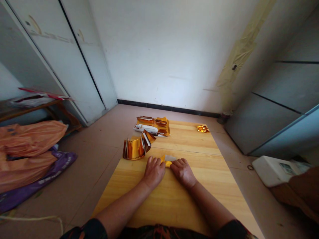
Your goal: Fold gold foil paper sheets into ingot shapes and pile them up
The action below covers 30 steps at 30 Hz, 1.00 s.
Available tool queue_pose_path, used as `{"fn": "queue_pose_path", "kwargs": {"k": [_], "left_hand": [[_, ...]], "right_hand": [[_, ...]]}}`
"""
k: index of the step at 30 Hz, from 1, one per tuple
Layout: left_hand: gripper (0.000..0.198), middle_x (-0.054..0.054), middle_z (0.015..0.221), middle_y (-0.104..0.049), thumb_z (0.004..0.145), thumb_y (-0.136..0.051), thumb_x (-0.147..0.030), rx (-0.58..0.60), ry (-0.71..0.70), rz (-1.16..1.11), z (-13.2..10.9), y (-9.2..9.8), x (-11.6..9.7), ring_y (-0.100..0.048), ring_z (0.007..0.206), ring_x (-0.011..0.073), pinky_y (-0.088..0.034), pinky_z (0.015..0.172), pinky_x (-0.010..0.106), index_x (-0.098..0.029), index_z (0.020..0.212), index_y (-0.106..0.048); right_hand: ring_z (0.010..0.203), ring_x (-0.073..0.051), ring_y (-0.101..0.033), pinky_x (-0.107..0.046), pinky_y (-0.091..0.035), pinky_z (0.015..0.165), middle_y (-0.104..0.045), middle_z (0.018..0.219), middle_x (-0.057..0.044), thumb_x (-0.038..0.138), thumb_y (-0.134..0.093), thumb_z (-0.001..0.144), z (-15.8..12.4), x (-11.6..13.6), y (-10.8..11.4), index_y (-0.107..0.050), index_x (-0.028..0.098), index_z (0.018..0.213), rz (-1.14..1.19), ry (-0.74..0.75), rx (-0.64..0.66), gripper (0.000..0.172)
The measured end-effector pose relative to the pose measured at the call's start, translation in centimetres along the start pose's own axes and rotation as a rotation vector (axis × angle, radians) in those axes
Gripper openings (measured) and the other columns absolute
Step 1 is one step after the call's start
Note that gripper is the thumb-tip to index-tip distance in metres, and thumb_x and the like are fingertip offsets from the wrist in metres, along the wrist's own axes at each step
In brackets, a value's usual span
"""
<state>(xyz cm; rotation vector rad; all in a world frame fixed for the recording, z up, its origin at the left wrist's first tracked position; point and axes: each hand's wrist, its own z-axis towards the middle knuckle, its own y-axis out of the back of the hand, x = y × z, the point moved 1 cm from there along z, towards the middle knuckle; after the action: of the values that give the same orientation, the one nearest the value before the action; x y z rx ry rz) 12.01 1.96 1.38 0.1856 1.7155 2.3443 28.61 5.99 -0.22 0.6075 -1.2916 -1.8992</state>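
Observation:
Between my hands, on the wooden table [174,196], lies a small piece of gold foil paper [168,163] with a pale sheet part showing behind it. My left hand [155,171] has its fingers curled onto the left end of the piece. Over the right end, my right hand [183,171] is closed in the same way. Just beyond my left hand stands a curved stack of gold foil sheets [134,147]. Farther back is another pile of gold and white folded pieces [152,126].
A crumpled gold foil bit [202,128] sits at the table's far right corner. Orange and purple bags [32,139] lie at the left, near a wooden rack. Cabinets stand at the left. On the right are a white box [272,171] and a brown carton.

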Motion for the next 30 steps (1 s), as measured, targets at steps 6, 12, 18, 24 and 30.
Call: {"fn": "queue_pose_path", "kwargs": {"k": [6, 12, 18, 24, 30], "left_hand": [[0.023, 0.010, 0.099, -0.063, 0.086, -0.050, -0.019, 0.053, 0.006, 0.024, -0.4, -0.1, -0.2, -0.055, 0.093, 0.0233, -0.031, 0.094, 0.047, -0.021, 0.105, -0.063], [0.030, 0.013, 0.119, -0.058, 0.088, -0.047, -0.019, 0.089, 0.014, 0.018, -1.0, -0.4, -0.1, -0.053, 0.107, 0.0258, -0.030, 0.098, 0.049, -0.022, 0.115, -0.060], [0.033, 0.015, 0.125, -0.055, 0.090, -0.045, -0.021, 0.129, 0.010, 0.022, -1.3, -0.5, 0.0, -0.051, 0.112, 0.0265, -0.030, 0.098, 0.050, -0.023, 0.121, -0.057], [0.035, 0.014, 0.129, -0.054, 0.090, -0.047, -0.022, 0.143, -0.038, 0.025, -1.7, -0.2, 0.2, -0.048, 0.118, 0.0274, -0.029, 0.100, 0.052, -0.029, 0.124, -0.053], [0.032, 0.013, 0.127, -0.055, 0.091, -0.046, -0.029, 0.174, -0.045, -0.017, -1.4, 0.3, 0.4, -0.049, 0.115, 0.0272, -0.029, 0.099, 0.052, -0.030, 0.122, -0.055]], "right_hand": [[0.085, -0.015, -0.052, -0.027, -0.033, 0.077, -0.065, 0.090, -0.004, 0.019, -0.051, 0.090, -0.3, -0.9, 0.0, -0.064, 0.020, 0.083, 0.183, -0.109, -0.036, 0.015], [0.086, -0.015, -0.054, -0.027, -0.034, 0.079, -0.066, 0.089, -0.004, 0.020, -0.048, 0.092, 0.3, -1.5, 0.0, -0.063, 0.020, 0.085, 0.292, -0.134, 0.025, 0.017], [0.081, -0.015, -0.054, -0.025, -0.039, 0.076, -0.064, 0.083, -0.003, 0.019, -0.058, 0.084, 1.0, -2.9, -0.6, -0.064, 0.018, 0.080, 0.448, -0.184, 0.006, 0.006], [0.085, -0.015, -0.053, -0.026, -0.041, 0.077, -0.062, 0.088, -0.004, 0.019, -0.057, 0.084, 1.0, -3.8, -0.2, -0.064, 0.018, 0.079, 0.458, -0.100, 0.052, 0.008], [0.086, -0.015, -0.052, -0.027, -0.038, 0.079, -0.062, 0.092, -0.005, 0.023, -0.051, 0.089, 1.0, -3.9, -0.5, -0.063, 0.019, 0.083, 0.344, -0.080, 0.054, 0.014]]}}
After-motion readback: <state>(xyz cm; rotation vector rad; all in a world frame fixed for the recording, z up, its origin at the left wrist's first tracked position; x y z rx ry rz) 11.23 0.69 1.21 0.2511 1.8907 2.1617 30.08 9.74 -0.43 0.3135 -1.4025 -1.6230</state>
